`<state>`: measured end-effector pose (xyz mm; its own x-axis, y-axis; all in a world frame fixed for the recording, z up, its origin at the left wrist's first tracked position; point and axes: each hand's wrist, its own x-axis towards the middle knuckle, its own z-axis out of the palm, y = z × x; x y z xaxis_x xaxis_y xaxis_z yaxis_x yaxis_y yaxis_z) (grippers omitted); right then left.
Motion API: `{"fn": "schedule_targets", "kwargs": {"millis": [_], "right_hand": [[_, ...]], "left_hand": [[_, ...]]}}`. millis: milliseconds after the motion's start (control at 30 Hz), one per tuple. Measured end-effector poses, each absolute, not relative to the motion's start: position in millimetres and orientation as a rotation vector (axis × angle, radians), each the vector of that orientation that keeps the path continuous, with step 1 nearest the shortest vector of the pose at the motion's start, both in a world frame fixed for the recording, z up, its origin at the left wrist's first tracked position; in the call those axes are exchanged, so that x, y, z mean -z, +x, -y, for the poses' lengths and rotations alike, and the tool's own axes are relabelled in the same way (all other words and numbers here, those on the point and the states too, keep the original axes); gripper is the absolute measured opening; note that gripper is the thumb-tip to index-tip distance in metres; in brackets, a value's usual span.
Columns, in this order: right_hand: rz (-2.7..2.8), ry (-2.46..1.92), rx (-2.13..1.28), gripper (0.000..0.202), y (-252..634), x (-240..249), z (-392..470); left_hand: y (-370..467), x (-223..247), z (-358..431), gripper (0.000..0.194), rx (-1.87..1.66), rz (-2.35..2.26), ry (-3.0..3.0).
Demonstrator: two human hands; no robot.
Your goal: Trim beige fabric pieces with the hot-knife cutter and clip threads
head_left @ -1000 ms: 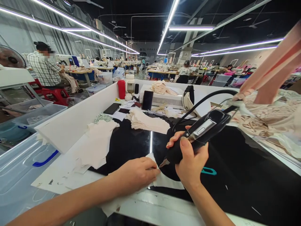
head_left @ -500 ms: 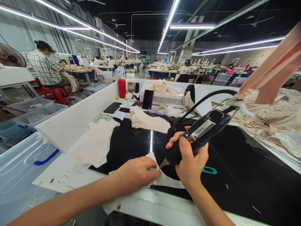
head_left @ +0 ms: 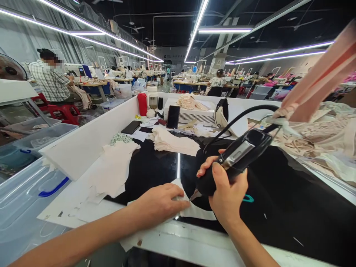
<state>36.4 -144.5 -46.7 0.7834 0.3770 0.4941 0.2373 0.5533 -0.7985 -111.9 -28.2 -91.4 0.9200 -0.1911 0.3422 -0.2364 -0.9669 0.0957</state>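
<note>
My right hand (head_left: 229,189) is wrapped round the grip of a black corded hand tool (head_left: 235,154) with a metal plate on its side. The tool's flat pointed tip (head_left: 195,195) slants down to a white fabric piece (head_left: 198,212) at the table's near edge. My left hand (head_left: 164,204) holds this fabric, its thumb and index finger on it just left of the tip; the other fingers are partly hidden. Beside my right wrist lies a teal loop-shaped item (head_left: 248,198), partly covered by the hand. Pink fabric strips (head_left: 319,81) are tied at the tool's rear end.
Cream fabric pieces lie in a left stack (head_left: 114,168) and a middle stack (head_left: 175,141) on the black tabletop (head_left: 278,207). Behind are a phone (head_left: 173,116), a white vented box (head_left: 197,118) and a red bottle (head_left: 142,104). Beige fabric (head_left: 328,137) is heaped right; a clear bin (head_left: 19,211) stands left.
My left thumb is stretched further right over the fabric, towards the tool tip. The tool has hardly moved. The whole view has shifted slightly, and my right hand covers more of the teal item.
</note>
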Motion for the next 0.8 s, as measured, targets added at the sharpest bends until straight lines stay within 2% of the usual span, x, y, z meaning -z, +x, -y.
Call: {"fn": "schedule_targets", "kwargs": {"millis": [267, 800], "right_hand": [[0.650, -0.961, -0.048, 0.036, 43.7, 34.8, 167.1], [0.665, -1.002, -0.054, 0.035, 46.4, 43.6, 189.8]], "left_hand": [[-105.6, 85.4, 33.2, 0.018, -0.639, 0.411, 2.898], [-102.6, 90.9, 57.4, 0.015, -0.490, 0.394, 2.930]]}}
